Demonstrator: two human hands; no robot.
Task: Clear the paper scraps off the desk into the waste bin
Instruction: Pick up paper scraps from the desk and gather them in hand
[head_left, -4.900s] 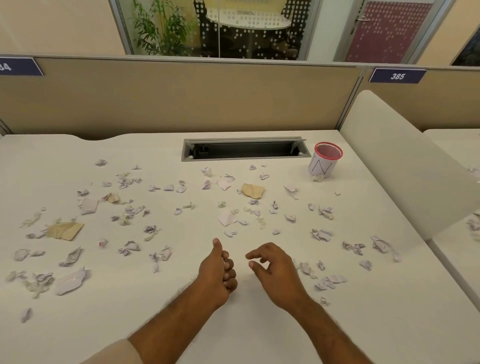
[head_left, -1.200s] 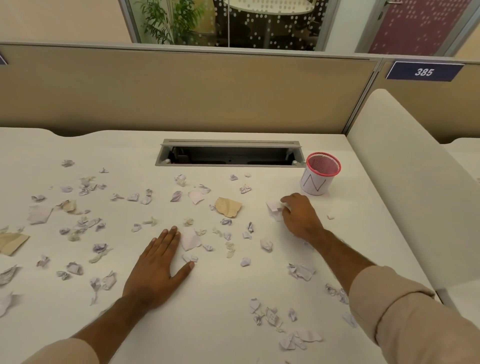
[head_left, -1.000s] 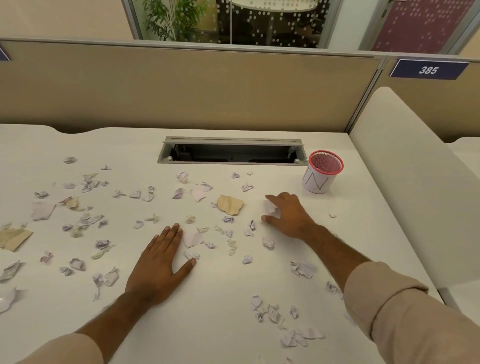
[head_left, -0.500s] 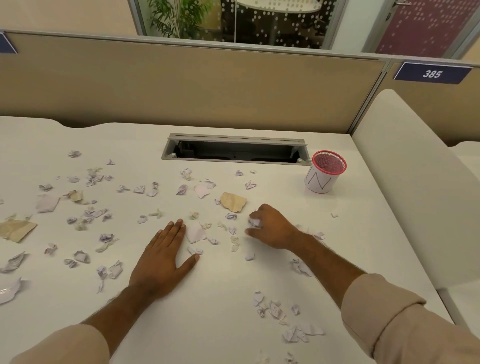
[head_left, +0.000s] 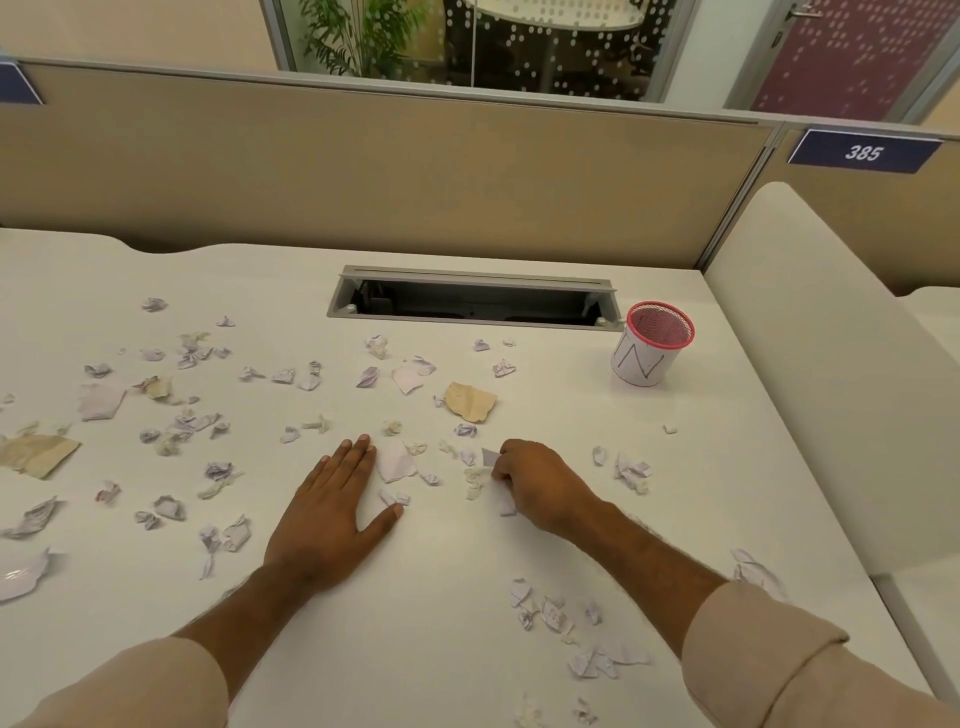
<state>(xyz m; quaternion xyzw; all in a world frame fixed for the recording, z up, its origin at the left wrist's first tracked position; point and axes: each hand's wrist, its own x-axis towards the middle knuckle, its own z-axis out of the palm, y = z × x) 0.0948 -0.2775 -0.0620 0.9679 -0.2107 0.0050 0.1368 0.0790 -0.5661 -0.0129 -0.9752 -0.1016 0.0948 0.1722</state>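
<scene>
Gathering scraps mid-table
Right hand (head_left: 535, 486) curls around paper scraps (head_left: 491, 460), left hand (head_left: 332, 512) lies flat — loose bits could slip out before reaching the waste bin (head_left: 652, 351).

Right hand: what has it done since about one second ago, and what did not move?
The right hand drew back from near the bin toward the person, gathering white scraps in its curled fingers. The left hand stayed flat on the desk; the bin stayed put.
</scene>
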